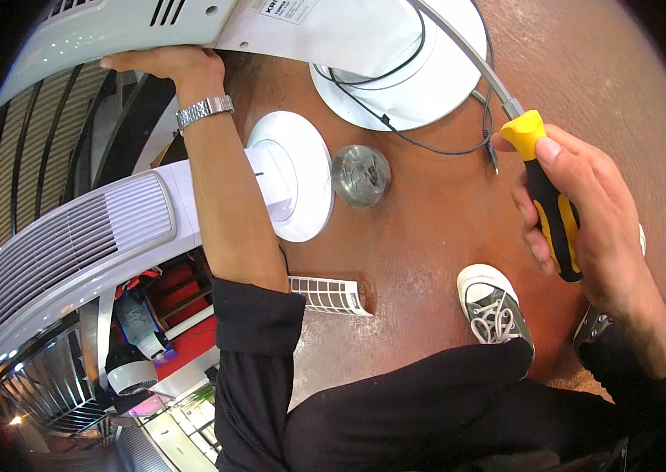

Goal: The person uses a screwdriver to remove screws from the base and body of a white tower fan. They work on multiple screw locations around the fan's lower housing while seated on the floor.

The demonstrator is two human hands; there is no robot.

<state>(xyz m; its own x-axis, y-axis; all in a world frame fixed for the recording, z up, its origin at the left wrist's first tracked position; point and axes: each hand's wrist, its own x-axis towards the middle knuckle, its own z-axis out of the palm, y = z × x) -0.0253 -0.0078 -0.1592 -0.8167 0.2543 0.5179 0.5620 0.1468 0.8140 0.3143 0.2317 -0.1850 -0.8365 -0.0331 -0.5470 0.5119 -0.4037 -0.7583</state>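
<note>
In my right hand (585,204) is a screwdriver (545,181) with a yellow and black handle, my fingers wrapped round it and the thumb on its yellow collar. Its long, bent grey shaft rises to the upper left, past the top edge of the picture. My left hand (168,63) holds the edge of a white tower fan (270,35); some of its fingers are hidden. The fan's round white base (447,86) and black cord (427,145) are near the shaft. A clear glass bowl (360,175) with small dark pieces in it stands on the brown floor.
A second white tower fan (144,212) with a round base (301,173) is at the left, under my left forearm. A white grille panel (329,296) lies by my sleeve. Dark metal bars (26,149) and shelved goods (136,326) are further left. My shoe (494,307) is near.
</note>
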